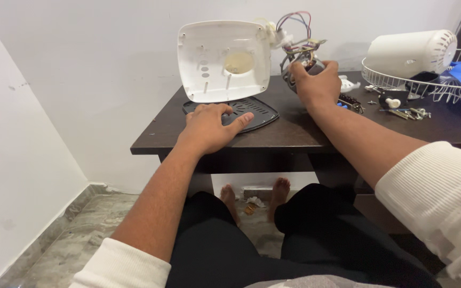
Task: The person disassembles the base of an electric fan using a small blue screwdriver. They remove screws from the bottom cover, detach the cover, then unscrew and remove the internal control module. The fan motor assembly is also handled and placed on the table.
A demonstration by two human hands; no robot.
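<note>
Dark wooden desk [294, 130] against a white wall: your left hand [209, 125] lies open on the black grille plate [257, 109] near the front edge; your right hand [316, 82] grips the motor [301, 63], probably heavy, best held by its body, not its loose wires [294, 24].

A dark slotted plastic plate [252, 111] on the dark wooden table [294, 130] is pressed flat by the left hand [209, 127]; a wired metal motor [302, 61] is gripped by the right hand [316, 82] beside a white square plastic housing [222, 61].

The table [294, 128] was dark brown. The square housing [223, 60] was white, the grille plate [252, 111] beneath it black and slotted. The wires [294, 24] were pink, blue and purple; the wire basket [428, 88] was white.
</note>
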